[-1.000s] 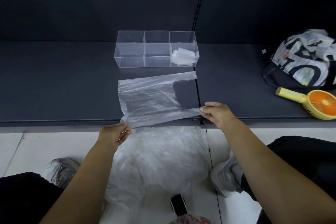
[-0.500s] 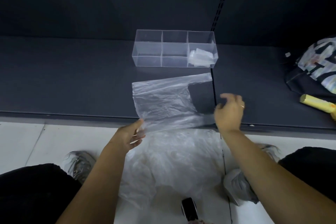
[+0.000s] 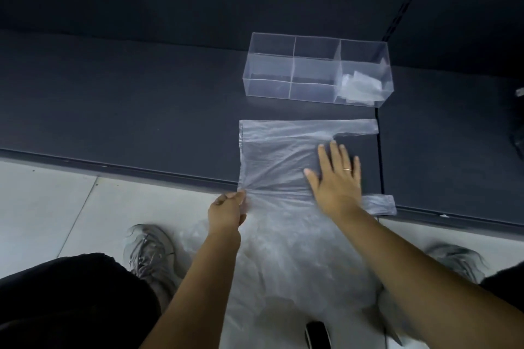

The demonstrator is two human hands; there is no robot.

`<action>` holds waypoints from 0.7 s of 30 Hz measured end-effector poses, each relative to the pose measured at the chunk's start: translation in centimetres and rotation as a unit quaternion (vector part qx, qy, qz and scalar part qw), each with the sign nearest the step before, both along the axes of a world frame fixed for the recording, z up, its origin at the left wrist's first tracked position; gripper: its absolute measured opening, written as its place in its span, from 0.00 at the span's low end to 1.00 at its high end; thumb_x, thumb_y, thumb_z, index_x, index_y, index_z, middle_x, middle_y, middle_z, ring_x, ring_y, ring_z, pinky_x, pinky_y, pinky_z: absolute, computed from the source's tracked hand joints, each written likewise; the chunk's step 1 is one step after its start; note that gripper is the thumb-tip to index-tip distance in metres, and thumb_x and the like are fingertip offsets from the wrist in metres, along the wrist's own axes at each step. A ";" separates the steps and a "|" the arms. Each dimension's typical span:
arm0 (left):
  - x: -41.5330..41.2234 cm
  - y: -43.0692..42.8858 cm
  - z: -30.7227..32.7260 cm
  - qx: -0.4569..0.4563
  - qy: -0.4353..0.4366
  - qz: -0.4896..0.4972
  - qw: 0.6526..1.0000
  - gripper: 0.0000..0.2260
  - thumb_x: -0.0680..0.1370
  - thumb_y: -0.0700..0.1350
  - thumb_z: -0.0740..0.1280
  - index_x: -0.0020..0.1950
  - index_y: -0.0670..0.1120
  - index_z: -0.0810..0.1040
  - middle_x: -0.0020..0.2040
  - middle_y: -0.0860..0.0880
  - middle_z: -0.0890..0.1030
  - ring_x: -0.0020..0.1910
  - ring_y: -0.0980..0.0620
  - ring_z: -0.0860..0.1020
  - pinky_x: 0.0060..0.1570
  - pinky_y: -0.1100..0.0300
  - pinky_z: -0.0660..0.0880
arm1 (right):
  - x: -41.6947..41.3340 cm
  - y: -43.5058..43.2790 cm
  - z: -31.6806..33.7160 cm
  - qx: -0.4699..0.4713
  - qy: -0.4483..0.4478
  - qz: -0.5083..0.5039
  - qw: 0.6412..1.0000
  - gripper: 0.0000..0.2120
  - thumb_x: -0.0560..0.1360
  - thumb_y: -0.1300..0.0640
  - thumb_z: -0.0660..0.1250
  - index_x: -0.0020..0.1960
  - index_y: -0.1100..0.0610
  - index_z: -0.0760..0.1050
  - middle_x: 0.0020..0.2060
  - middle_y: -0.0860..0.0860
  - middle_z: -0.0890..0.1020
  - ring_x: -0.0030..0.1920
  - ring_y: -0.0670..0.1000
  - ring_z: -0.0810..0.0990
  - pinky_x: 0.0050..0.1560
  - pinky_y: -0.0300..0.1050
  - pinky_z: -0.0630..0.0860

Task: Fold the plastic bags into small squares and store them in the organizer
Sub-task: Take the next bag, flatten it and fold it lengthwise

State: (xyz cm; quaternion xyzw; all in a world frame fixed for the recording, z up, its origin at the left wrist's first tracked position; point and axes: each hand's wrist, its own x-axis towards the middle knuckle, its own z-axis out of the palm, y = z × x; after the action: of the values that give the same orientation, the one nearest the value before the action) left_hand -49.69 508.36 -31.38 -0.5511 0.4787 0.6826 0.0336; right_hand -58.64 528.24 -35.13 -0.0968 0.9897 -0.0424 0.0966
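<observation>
A clear plastic bag [image 3: 278,156] lies spread flat on the dark shelf [image 3: 127,110], its two handles pointing right. My left hand [image 3: 226,211] pinches the bag's near left corner at the shelf's front edge. My right hand [image 3: 334,178] lies flat, fingers spread, pressing on the bag's right part between the handles. Behind the bag stands a clear organizer [image 3: 286,76] with three compartments; folded plastic bags [image 3: 360,88] sit in its right one. A heap of more plastic bags [image 3: 297,272] lies on the floor below my arms.
The shelf's front edge runs along the white tiled floor [image 3: 56,207]. My grey shoes [image 3: 150,252] rest on the floor at both sides of the heap. A small black object [image 3: 317,333] lies at the bottom edge. A vertical slotted rail [image 3: 408,0] rises behind the organizer.
My right hand let go of the near handle and moved onto the bag, now pressing it flat. The bag lies smoother. My view swung left, so the fan and patterned bag left the frame.
</observation>
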 end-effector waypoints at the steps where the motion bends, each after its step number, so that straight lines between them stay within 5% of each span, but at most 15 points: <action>1: 0.0 0.3 -0.2 -0.005 0.004 0.008 1.000 0.08 0.77 0.41 0.69 0.40 0.44 0.74 0.39 0.46 0.77 0.41 0.48 0.74 0.41 0.58 0.73 | -0.4 1.4 0.2 0.009 -0.003 -0.021 1.000 0.32 0.79 0.37 0.41 0.79 0.50 0.43 0.78 0.52 0.44 0.78 0.53 0.41 0.75 0.56 0.35; 3: 0.5 1.0 -0.3 -0.122 0.009 0.012 0.992 0.09 0.78 0.45 0.67 0.39 0.45 0.72 0.38 0.47 0.76 0.41 0.46 0.74 0.45 0.56 0.70 | -1.0 3.2 1.1 0.018 -0.001 -0.061 0.998 0.33 0.80 0.38 0.43 0.79 0.53 0.45 0.78 0.54 0.46 0.78 0.55 0.43 0.75 0.58 0.39; 4: 0.8 1.4 -0.3 -0.258 0.020 -0.016 0.966 0.09 0.78 0.48 0.65 0.41 0.45 0.73 0.40 0.47 0.76 0.43 0.45 0.75 0.47 0.55 0.69 | -0.9 3.5 1.7 0.008 0.019 -0.066 0.998 0.33 0.80 0.38 0.45 0.79 0.55 0.48 0.78 0.56 0.48 0.78 0.56 0.45 0.75 0.58 0.41; 5: 1.3 1.6 -0.2 -0.412 0.054 -0.077 0.906 0.10 0.79 0.51 0.63 0.45 0.44 0.74 0.44 0.47 0.77 0.47 0.44 0.75 0.50 0.55 0.68 | -0.5 3.4 2.3 -0.019 0.049 -0.051 0.997 0.33 0.80 0.38 0.47 0.78 0.57 0.51 0.78 0.58 0.52 0.77 0.58 0.48 0.76 0.58 0.43; 7: 1.8 1.6 -0.5 -0.614 0.173 -0.273 0.721 0.18 0.77 0.57 0.61 0.55 0.44 0.77 0.54 0.44 0.78 0.57 0.44 0.74 0.58 0.52 0.67 | 1.5 2.1 3.4 -0.085 0.092 0.041 0.991 0.35 0.78 0.37 0.51 0.76 0.59 0.60 0.76 0.59 0.59 0.76 0.60 0.56 0.75 0.59 0.50; 9: 2.1 1.1 -1.1 -0.670 0.234 -0.462 0.532 0.27 0.74 0.60 0.66 0.65 0.43 0.76 0.65 0.43 0.76 0.66 0.44 0.72 0.66 0.47 0.64 | 4.7 0.5 3.3 -0.103 0.089 0.164 0.977 0.36 0.74 0.35 0.59 0.74 0.57 0.64 0.74 0.58 0.63 0.74 0.59 0.61 0.74 0.58 0.54; 11: 2.3 0.1 -1.7 -0.689 0.205 -0.563 0.407 0.35 0.66 0.55 0.77 0.68 0.42 0.74 0.68 0.44 0.74 0.69 0.45 0.72 0.68 0.44 0.65 | 7.3 -0.6 2.5 -0.077 0.069 0.228 0.968 0.38 0.68 0.41 0.71 0.72 0.56 0.67 0.73 0.57 0.66 0.71 0.59 0.66 0.74 0.56 0.58; 13: 1.9 -1.0 -1.7 -0.697 0.161 -0.592 0.372 0.34 0.62 0.45 0.80 0.66 0.42 0.76 0.66 0.44 0.76 0.65 0.46 0.75 0.64 0.44 0.71 | 7.8 -0.4 2.0 -0.082 0.069 0.188 0.976 0.34 0.63 0.55 0.78 0.67 0.57 0.74 0.68 0.57 0.73 0.64 0.59 0.75 0.68 0.55 0.68; 16: 1.0 -2.7 -1.1 -0.695 0.248 -0.561 0.376 0.21 0.65 0.33 0.74 0.59 0.41 0.82 0.59 0.42 0.81 0.57 0.45 0.81 0.56 0.44 0.76 | 6.2 1.6 2.6 -0.136 0.146 0.111 0.974 0.22 0.60 0.64 0.79 0.53 0.59 0.81 0.54 0.55 0.82 0.49 0.58 0.82 0.49 0.51 0.78; 19: 0.0 -3.3 0.5 -0.639 0.283 -0.595 0.397 0.15 0.68 0.33 0.74 0.54 0.40 0.84 0.55 0.42 0.83 0.51 0.44 0.83 0.50 0.47 0.80 | 4.9 5.2 3.6 -0.139 0.168 0.171 0.961 0.09 0.63 0.67 0.78 0.41 0.60 0.82 0.43 0.54 0.84 0.41 0.57 0.83 0.41 0.48 0.80; 21: -1.0 -3.7 2.3 -0.551 0.250 -0.654 0.454 0.09 0.76 0.38 0.70 0.55 0.42 0.83 0.56 0.45 0.83 0.53 0.47 0.82 0.52 0.52 0.79 | 3.5 7.7 5.1 -0.153 0.093 0.144 0.973 0.03 0.70 0.66 0.73 0.40 0.60 0.81 0.40 0.53 0.83 0.40 0.57 0.82 0.41 0.47 0.77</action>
State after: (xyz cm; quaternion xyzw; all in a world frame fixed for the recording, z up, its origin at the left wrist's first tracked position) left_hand -50.67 504.65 -29.09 0.2155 0.9623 0.1617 0.0377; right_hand -55.16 535.91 -30.08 -0.2556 0.9517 -0.1698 -0.0063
